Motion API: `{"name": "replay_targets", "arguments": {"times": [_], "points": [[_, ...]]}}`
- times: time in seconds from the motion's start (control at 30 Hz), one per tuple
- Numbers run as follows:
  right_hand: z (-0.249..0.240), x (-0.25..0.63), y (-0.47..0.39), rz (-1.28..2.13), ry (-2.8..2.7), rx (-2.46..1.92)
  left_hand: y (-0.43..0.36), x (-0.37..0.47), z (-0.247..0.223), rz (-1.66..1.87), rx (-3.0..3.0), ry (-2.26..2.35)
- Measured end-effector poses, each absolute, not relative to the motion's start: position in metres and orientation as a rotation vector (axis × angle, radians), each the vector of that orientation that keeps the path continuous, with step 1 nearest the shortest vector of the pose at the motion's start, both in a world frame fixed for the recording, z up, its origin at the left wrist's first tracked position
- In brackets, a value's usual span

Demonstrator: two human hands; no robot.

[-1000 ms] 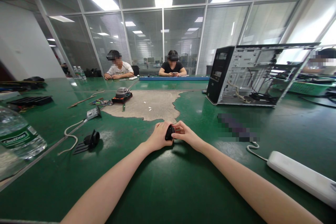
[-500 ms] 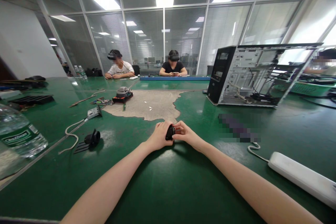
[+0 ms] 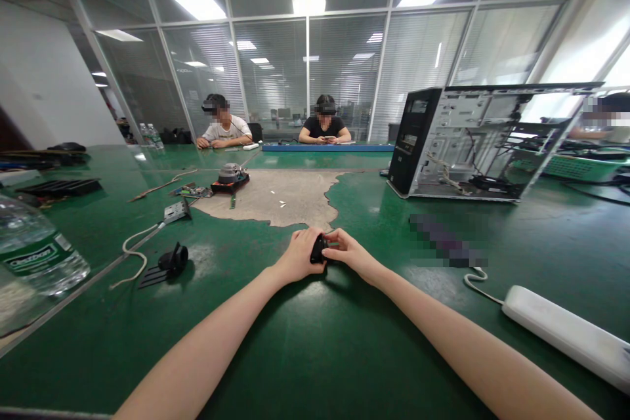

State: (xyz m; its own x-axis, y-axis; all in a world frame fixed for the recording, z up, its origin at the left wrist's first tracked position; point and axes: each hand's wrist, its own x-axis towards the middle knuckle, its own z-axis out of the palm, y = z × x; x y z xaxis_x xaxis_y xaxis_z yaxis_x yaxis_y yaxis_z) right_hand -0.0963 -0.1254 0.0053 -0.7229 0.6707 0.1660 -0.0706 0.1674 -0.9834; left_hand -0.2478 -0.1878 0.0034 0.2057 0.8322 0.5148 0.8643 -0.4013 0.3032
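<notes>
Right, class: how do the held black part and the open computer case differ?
The black part is small, held by the left hand and right hand; the computer case is large and stands on the table. The black part shows only black; the computer case also shows bare metal. Both show black.

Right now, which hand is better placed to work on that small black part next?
Probably the right hand: its fingers are at one side of the black part, while the left hand grips it.
</notes>
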Motion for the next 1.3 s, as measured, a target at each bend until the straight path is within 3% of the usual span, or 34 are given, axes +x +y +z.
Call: {"name": "replay_targets", "arguments": {"times": [1.3], "points": [[0.0101, -0.0923, -0.1269, 1.670, -1.872, -0.476, -0.1875, -0.2474, 0.0033, -0.971, -2.406, -1.700]]}}
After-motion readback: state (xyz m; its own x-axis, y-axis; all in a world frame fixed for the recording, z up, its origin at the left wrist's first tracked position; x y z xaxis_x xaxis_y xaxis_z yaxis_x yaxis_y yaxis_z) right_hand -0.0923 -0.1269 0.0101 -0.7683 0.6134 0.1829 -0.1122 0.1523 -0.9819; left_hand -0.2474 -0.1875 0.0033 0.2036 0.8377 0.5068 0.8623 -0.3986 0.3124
